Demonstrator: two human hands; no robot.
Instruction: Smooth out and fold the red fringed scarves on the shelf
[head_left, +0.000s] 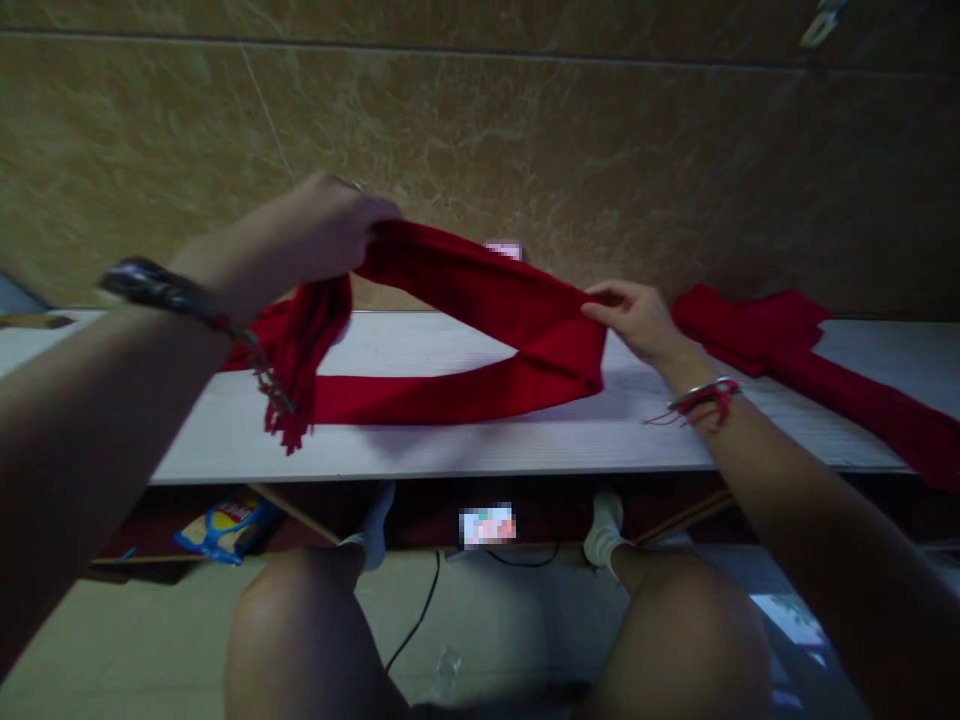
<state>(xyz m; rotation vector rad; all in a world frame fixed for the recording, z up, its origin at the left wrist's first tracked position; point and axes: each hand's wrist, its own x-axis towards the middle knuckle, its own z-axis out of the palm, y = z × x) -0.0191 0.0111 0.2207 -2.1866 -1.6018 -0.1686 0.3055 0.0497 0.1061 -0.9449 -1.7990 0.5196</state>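
Note:
A long red scarf (480, 290) with a fringed end is stretched between my two hands above a white tabletop. My left hand (341, 225) is closed around its upper strip, and the fringe hangs below that wrist. At the other side, my right hand (634, 315) pinches the scarf's upper edge where the cloth bends back on itself. From this bend a lower strip runs left along the tabletop to the fringe. The left fingertips are hidden behind the hand and cloth.
More red fabric (757, 325) lies on the white table (525, 450) at the right. Behind stands a brown marbled wall (480, 120). Under the table are a blue snack bag (229, 525), a dark cable (424, 610) and my feet.

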